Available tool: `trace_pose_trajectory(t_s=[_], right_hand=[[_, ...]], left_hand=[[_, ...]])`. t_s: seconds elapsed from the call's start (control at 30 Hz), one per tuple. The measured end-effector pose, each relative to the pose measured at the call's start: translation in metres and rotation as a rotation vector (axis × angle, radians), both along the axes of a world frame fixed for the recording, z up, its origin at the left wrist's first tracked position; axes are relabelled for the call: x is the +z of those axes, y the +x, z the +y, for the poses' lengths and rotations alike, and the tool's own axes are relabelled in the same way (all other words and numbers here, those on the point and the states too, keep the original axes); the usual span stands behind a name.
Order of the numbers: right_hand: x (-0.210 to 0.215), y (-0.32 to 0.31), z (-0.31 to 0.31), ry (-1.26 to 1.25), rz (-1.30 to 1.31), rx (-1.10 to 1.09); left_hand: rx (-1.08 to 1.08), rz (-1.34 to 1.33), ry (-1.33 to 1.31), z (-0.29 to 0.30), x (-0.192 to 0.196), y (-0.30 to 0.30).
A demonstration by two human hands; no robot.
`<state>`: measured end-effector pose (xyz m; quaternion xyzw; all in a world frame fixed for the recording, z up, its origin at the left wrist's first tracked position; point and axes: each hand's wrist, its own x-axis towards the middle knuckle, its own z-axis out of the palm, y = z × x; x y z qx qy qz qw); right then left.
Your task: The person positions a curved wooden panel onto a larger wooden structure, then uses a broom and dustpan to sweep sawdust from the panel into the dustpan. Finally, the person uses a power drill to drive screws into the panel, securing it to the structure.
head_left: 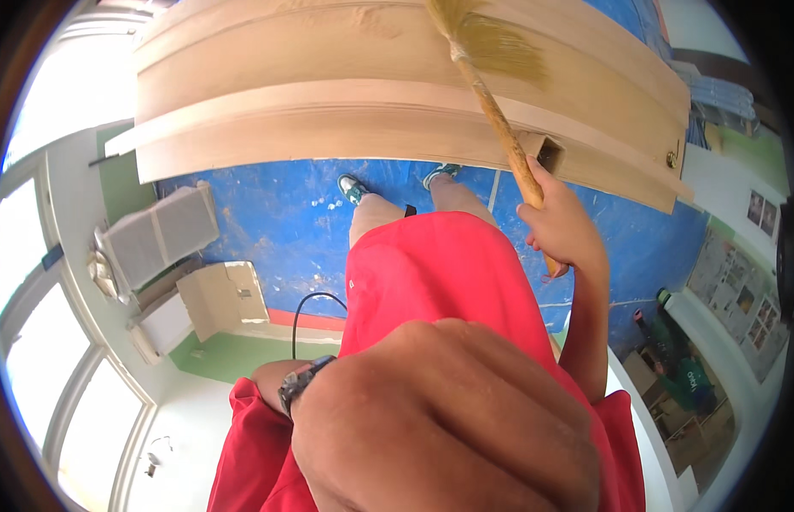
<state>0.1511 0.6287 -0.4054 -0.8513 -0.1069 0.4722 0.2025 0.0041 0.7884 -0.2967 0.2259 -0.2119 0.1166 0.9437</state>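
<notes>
Windows (60,341) line the left wall, a wrapped box (158,235) nearby. Spattered blue floor covering (278,230) extends either side of the legs, along the moulded wooden panel's (295,102) near edge. Left hand (448,410): curled, contents hidden. Long-bristled brush (495,115): over the panel's right half, handle gripped by the right hand (563,220).

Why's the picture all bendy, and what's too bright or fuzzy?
Head view: the fisheye lens bends straight edges; the windows at left glare white; the brush bristles look smeared; the left hand looms large, close to the camera.
</notes>
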Motion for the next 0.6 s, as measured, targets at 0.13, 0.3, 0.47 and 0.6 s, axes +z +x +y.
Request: trace_pose_trajectory(t_s=[0.13, 0.3, 0.47, 0.6], right_hand=[[0.018, -0.058, 0.084, 0.003, 0.105, 0.039], [0.012, -0.109, 0.148, 0.083, 0.153, 0.044], [0.081, -0.121, 0.156, 0.100, 0.092, -0.023], [0.146, -0.099, 0.126, 0.038, -0.081, -0.051]], left_hand=[[0.123, 0.074, 0.064, 0.067, -0.013, -0.076], [0.329, 0.610, 0.598, 0.150, -0.050, -0.168], [0.512, 1.291, 1.108, 0.200, -0.166, -0.241], [0.429, 1.677, 1.301, 0.200, -0.338, -0.369]])
